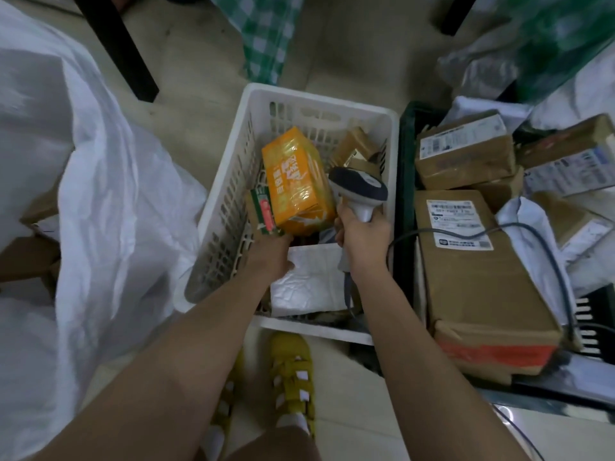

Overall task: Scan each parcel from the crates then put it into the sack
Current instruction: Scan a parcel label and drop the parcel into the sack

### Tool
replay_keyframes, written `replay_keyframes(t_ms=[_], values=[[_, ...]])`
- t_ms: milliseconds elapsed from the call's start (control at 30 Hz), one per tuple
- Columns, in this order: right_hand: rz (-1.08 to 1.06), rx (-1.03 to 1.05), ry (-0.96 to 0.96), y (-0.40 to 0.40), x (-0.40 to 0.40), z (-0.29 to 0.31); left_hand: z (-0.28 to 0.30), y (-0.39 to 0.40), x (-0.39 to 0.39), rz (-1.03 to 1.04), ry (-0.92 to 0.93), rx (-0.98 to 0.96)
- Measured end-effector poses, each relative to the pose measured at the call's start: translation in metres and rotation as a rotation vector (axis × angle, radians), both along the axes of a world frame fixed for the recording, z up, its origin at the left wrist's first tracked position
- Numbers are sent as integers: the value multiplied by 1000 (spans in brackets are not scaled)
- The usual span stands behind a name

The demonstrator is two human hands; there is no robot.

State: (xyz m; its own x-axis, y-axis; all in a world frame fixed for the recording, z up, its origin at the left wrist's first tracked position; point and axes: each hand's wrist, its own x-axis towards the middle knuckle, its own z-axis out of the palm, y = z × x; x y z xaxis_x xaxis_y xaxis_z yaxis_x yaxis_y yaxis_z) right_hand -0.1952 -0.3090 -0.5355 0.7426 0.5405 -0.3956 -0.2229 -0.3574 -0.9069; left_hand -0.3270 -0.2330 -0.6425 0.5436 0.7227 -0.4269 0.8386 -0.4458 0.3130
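Head view: your left hand (pixel 271 252) grips the lower end of the orange box (pixel 296 183), tilted up inside the white crate (pixel 229 181). Your right hand (pixel 362 234), wrapped round the scanner (pixel 361 193), sits just right of it; the sack (pixel 100 201) lies left.

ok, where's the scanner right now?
In the head view the scanner is gripped in the right hand, over the white crate, just right of the orange parcel.
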Motion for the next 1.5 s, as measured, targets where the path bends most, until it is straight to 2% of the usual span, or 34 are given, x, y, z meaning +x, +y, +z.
replay_keyframes(t_ms=[100,233,433,633,700,767,833,967,1033,1167,1233,1400,1500], values=[[-7,-1,3,-1,-2,7,13,-4,-1,82,-104,2],[-14,4,12,-10,-12,29,64,-5,-14,170,-307,17],[-25,139,50,-20,-56,96,170,-26,-48,290,-613,300],[-27,130,3,-22,-116,137,208,-61,-92,276,-760,458],[-46,127,-37,-28,-129,141,214,-70,-105,290,-775,416],[-52,181,-10,-36,-136,139,217,-80,-117,308,-826,275],[-8,210,26,-43,-137,135,222,-89,-130,422,-930,135],[168,176,18,-56,-132,136,225,-93,-153,701,-1012,111],[224,207,20,-60,-130,137,228,-91,-159,766,-1049,45],[293,224,8,-56,-127,136,223,-81,-170,884,-1012,-85],[307,224,-16,-51,-124,135,222,-78,-174,969,-1079,-160],[261,209,-176,-49,-129,134,221,-74,-182,1025,-1158,-133],[283,253,-122,-57,-133,143,221,-72,-184,1099,-1245,-100]])
